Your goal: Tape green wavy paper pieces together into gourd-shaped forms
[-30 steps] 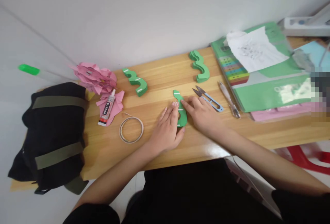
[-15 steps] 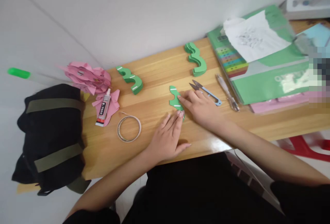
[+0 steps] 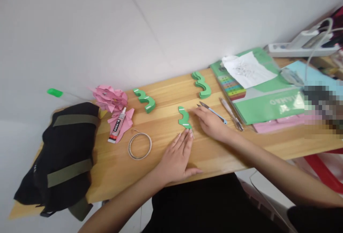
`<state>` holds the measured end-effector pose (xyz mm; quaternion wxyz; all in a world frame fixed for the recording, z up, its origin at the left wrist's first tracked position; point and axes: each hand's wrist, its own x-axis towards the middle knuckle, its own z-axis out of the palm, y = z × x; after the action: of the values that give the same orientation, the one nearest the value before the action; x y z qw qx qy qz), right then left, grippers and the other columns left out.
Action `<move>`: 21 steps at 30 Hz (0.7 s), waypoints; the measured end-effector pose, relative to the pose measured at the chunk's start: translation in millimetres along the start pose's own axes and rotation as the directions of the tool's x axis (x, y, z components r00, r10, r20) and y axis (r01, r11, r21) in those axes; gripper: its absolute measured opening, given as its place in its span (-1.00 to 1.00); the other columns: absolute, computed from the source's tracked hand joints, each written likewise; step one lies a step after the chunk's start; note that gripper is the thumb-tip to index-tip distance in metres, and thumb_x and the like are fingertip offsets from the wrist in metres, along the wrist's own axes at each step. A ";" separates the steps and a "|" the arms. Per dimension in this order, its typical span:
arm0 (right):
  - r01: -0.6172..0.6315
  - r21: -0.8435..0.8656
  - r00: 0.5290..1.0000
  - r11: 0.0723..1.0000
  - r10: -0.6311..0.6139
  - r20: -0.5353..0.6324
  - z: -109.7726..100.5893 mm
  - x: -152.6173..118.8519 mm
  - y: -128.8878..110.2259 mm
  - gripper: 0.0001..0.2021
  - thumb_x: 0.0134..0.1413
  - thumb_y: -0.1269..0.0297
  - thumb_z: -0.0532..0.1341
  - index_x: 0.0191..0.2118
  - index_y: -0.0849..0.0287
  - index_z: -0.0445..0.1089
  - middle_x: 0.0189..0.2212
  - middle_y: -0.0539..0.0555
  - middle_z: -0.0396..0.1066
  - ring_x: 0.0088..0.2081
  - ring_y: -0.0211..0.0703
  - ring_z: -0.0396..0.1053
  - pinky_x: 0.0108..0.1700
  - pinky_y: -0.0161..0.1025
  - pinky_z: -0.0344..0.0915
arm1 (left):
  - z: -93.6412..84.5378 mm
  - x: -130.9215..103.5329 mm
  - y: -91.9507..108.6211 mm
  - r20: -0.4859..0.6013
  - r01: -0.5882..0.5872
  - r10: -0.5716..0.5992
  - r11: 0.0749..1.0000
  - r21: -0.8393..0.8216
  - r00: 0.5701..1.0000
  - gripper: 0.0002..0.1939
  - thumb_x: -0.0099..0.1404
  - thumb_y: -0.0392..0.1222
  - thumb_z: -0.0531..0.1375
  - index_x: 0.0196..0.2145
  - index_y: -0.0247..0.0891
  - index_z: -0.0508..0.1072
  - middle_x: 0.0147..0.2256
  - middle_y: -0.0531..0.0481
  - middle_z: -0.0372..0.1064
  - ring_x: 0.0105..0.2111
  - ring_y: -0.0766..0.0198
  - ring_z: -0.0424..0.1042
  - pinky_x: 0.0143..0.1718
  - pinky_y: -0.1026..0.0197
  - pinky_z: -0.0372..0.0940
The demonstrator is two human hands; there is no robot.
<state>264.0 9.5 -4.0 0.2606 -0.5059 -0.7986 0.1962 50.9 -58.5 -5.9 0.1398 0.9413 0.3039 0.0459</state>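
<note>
My left hand (image 3: 177, 154) lies flat, its fingertips pressing the near end of a wavy green paper piece (image 3: 183, 117) with white strips across it. Just right of that piece, my right hand (image 3: 213, 124) hovers or rests with loosely bent fingers and the index finger stretched out; nothing shows in it. Thread snips (image 3: 214, 113) with blue handles lie right behind it, partly covered. A stack of green wavy pieces with white strips (image 3: 144, 100) stands to the left, another green stack (image 3: 201, 84) farther back. The thumb of my right hand is hidden.
A tape roll (image 3: 139, 146), a glue tube (image 3: 117, 125) and pink paper pieces (image 3: 109, 98) are at the left, beside a black bag (image 3: 71, 143). Right are a pen (image 3: 232, 114), a green folder (image 3: 268, 104) with white paper (image 3: 248, 70), and a power strip (image 3: 294, 50).
My right hand has lifted away from the green piece, slightly to the right. My left hand stays on its near end. The view has tilted upward, showing more wall.
</note>
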 end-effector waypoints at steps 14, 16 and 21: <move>-0.046 0.048 0.996 0.998 0.042 0.078 -9.1 -15.6 -33.7 -0.73 0.13 0.41 0.14 -0.06 0.27 0.44 -0.23 0.18 0.51 -0.29 -0.12 0.46 -0.21 -0.16 0.39 | -27.0 -3.2 -16.2 -0.193 0.270 -0.332 0.919 -0.286 0.923 -0.01 0.19 -0.04 0.31 0.34 -0.24 -0.23 0.30 -0.41 -0.02 0.32 -0.14 0.01 0.25 -0.31 0.04; -0.032 0.008 0.996 0.999 0.031 0.084 -7.1 -17.2 -36.6 -0.74 0.16 0.40 0.12 -0.07 0.27 0.45 -0.22 0.19 0.50 -0.24 -0.09 0.46 -0.16 -0.14 0.39 | -24.7 -1.1 -21.0 -0.139 0.295 -0.340 0.918 -0.266 0.930 0.05 0.14 0.04 0.33 0.34 -0.30 -0.22 0.32 -0.45 -0.08 0.34 -0.15 -0.05 0.28 -0.29 -0.02; 0.059 -0.233 0.994 0.971 -0.036 0.105 -2.5 -34.8 -49.0 -0.58 0.23 0.14 0.12 0.09 0.31 0.34 -0.01 0.33 0.39 -0.01 0.14 0.35 0.00 0.06 0.31 | -14.9 0.6 -16.0 -0.153 0.297 -0.336 0.927 -0.229 0.929 0.10 0.15 0.10 0.30 0.34 -0.34 -0.32 0.33 -0.47 -0.13 0.36 -0.11 -0.13 0.31 -0.22 -0.08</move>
<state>243.2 -42.2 18.6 0.1631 -0.5036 -0.8401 0.1186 39.9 -42.3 3.7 0.2106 0.8518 0.4581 0.1424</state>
